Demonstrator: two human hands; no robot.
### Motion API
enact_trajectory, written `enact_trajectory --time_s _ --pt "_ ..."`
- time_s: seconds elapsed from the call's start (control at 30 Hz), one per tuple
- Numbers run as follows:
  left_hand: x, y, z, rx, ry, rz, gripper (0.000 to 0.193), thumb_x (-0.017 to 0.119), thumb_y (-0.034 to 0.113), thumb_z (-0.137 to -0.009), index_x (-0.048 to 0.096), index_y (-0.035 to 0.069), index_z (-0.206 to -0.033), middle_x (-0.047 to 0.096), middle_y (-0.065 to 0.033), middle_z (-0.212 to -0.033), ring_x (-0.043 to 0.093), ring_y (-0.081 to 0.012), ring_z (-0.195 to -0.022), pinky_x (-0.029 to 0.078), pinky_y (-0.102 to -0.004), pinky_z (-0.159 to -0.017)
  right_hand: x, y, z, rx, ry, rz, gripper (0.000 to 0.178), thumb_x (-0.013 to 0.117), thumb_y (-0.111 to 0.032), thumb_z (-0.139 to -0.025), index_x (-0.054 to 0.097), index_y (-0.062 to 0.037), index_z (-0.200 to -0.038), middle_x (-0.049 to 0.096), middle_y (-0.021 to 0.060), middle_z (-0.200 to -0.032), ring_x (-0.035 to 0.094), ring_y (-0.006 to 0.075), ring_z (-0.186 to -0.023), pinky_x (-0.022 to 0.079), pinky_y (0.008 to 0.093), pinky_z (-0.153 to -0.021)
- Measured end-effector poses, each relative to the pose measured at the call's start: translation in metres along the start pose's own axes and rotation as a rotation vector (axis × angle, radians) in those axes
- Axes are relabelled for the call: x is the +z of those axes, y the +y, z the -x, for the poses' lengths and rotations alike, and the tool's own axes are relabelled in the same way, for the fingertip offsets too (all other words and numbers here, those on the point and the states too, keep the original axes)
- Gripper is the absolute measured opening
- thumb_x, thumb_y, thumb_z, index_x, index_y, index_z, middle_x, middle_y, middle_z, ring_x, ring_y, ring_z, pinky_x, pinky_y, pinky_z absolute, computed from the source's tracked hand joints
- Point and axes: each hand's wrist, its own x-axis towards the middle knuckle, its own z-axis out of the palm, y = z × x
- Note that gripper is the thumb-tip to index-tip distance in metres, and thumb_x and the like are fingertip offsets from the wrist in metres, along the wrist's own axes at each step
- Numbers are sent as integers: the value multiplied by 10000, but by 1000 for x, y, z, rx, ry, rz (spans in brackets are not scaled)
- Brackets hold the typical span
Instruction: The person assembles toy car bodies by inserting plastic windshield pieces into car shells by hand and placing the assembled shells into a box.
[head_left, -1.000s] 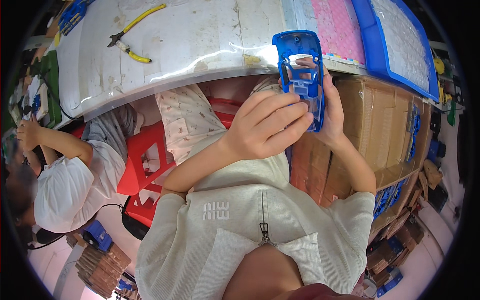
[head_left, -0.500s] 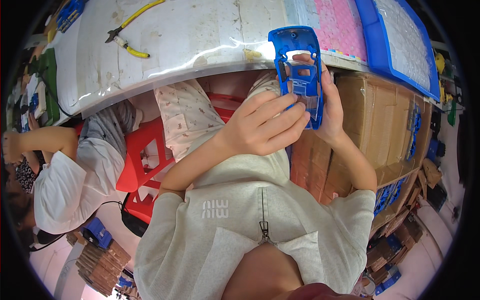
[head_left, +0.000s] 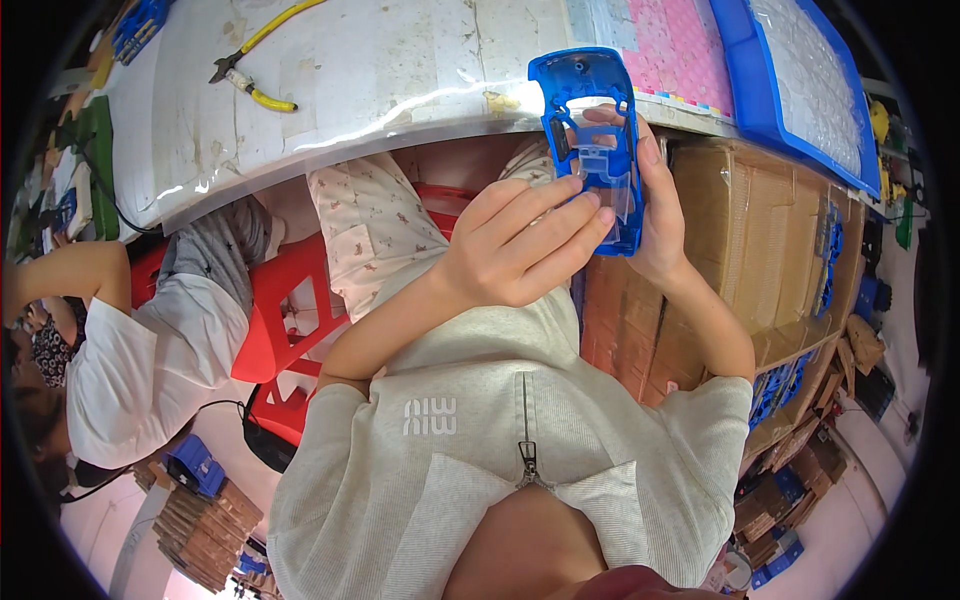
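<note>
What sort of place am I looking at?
Likely an assembly workshop: pliers lie on a white bench, cartons stand nearby, and the right hand holds a blue shell.

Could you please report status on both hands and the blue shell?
Right-hand grip holding blue shell. Left-hand grip touching clear piece at shell. Pliers lying apart on table.

Blue plas. shell (head_left: 585,82) held inside up, clear pc. (head_left: 597,161) at near half.
</note>
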Motion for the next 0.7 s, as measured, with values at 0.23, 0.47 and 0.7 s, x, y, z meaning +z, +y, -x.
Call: enact_trajectory --time_s 0.23,0.47,0.7 --pt "1 5 -3 11 -24 -115 204 687 163 -682 659 102 -874 639 -2 -860 617 -138 -803 381 -243 -641 2 1 0 -57 -52 11 438 373 -399 -906 396 -50 -1170 502 97 -1085 494 137 -967 386 273 -862" --pt "-3 4 -13 -184 -259 -40 390 629 394 -701 623 55 -894 590 -61 -1016 506 -234 -1035 339 -420 -829 3 -2 0 -112 -69 80 428 346 -380 -928 384 -48 -1195 481 93 -1124 467 145 -1052 367 278 -908" --pt "-3 -11 -15 -475 259 168 326 680 184 -691 536 33 -942 558 -94 -912 518 -250 -914 367 -350 -804 4 -2 4 -17 -123 -73 462 363 -408 -920 336 -56 -1219 502 120 -1088 574 178 -853 505 289 -708"
